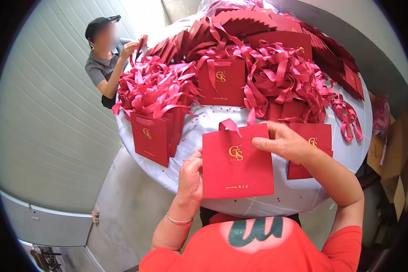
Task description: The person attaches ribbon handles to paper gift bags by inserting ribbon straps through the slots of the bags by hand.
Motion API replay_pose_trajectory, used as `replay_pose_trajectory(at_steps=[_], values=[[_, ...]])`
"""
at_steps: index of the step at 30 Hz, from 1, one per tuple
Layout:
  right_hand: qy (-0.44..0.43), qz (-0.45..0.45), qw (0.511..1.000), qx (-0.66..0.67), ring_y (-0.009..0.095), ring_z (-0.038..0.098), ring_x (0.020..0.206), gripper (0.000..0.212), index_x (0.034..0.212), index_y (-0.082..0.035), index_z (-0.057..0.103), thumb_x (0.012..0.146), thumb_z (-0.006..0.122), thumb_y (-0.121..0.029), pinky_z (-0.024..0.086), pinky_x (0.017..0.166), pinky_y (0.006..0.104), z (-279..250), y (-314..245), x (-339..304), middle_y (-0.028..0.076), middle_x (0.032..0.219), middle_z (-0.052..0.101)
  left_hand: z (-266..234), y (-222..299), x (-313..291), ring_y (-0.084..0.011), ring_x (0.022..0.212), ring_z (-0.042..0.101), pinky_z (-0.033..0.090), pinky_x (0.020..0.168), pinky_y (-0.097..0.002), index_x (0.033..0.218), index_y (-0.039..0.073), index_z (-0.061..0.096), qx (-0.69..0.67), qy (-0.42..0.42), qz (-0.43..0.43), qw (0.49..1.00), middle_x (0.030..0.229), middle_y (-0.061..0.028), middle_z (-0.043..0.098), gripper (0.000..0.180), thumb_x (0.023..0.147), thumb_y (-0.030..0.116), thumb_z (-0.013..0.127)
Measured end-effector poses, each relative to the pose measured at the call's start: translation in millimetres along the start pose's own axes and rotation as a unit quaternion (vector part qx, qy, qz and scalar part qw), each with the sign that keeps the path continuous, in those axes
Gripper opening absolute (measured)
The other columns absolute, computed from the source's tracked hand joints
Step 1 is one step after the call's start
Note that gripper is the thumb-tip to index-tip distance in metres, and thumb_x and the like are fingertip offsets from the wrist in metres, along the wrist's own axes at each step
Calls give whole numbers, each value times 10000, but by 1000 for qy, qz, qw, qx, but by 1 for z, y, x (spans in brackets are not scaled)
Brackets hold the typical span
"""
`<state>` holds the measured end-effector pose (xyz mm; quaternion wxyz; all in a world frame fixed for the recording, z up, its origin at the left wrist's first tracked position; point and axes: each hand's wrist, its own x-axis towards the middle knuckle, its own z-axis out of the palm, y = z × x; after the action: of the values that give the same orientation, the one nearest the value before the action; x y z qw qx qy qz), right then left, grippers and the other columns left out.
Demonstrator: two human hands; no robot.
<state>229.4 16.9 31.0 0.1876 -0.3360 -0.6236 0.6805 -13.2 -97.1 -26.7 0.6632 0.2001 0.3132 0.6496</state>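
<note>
Red bag (238,174): left hand (191,176) grasps left edge, right hand (283,143) upper-right corner

Red bag (249,174), gold emblem (236,153)

The left hand (191,177) grips with curled fingers (196,159), forearm (176,224) slanting upward. The right hand (283,143) pinches higher up, thumb (262,144) extended, elbow (352,199) bent.

Squarish red gift bag (238,171) w/ gold emblem (235,153) up front, pink ribbon handle (230,125) looped at top, held approx upright nr the tabletop's (299,194) near edge, front facing cam.
</note>
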Motion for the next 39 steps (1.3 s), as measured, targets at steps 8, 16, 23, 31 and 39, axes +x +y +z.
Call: replay_pose_trajectory(at_steps=[8,16,23,31,39], values=[[-3,18,999,44,62,610,786,362,1166,33,588,886,734,-144,491,666,227,-13,19,7,8,878,657,12,5,-10,-189,1017,658,538,889,-309,1295,-58,445,9,-31,-52,998,1139,-165,654,420,877,-93,423],[16,-23,997,-68,81,611,808,497,1179,64,578,803,791,-181,502,718,235,0,7,18,51,912,669,15,-10,-13,-222,1078,646,537,916,-330,1322,-63,411,37,-75,-77,994,1210,-197,627,430,897,-119,383],[72,-56,995,49,67,621,703,287,1100,14,620,857,750,-63,505,623,222,6,-2,41,24,831,669,8,-12,-15,-227,1113,633,528,938,-330,1323,-53,421,54,-98,-95,989,1246,-200,605,441,892,-136,376],[198,-233,879,-365,149,644,944,400,1182,38,600,827,745,-78,524,810,284,-11,-5,40,130,1072,662,13,5,-27,-332,1101,639,518,923,-389,1233,-42,557,609,46,275,743,1220,-222,620,416,819,-69,585],[313,-344,737,-490,249,674,924,125,902,-23,707,788,714,29,545,815,342,-57,-7,8,103,975,702,68,-3,16,-354,1031,625,471,943,-410,1087,-27,598,750,-277,340,496,1084,-201,644,343,785,98,702]])
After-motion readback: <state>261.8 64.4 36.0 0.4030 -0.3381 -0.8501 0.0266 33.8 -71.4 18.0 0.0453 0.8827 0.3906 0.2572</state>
